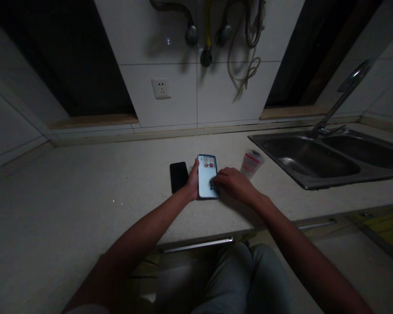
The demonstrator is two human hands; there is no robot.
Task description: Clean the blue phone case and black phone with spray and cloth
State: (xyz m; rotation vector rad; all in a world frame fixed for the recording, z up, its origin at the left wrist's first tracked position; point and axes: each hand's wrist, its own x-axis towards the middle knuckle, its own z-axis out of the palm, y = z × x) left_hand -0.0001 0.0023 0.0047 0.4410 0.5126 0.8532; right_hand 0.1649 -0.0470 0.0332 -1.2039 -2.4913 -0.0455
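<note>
A light blue phone (207,181), with a camera block at its upper end, is in my left hand (193,181). The hand grips it along its left edge, back side facing up. My right hand (231,181) is closed, its fingertips at the right part of the phone's back. Between those fingertips is a small dark thing (212,183), too unclear to name. Lying on the counter just left of my left hand is a black phone (178,176), partly covered by that hand. Beyond my right hand is a clear plastic cup (251,163) with red print, tilted and somewhat blurred.
The pale countertop (101,174) runs along a tiled wall. A steel double sink (308,152) with a faucet (342,93) is set in at the right. On the wall are a socket (161,89), pipe valves (206,56) and a hanging cord (245,80).
</note>
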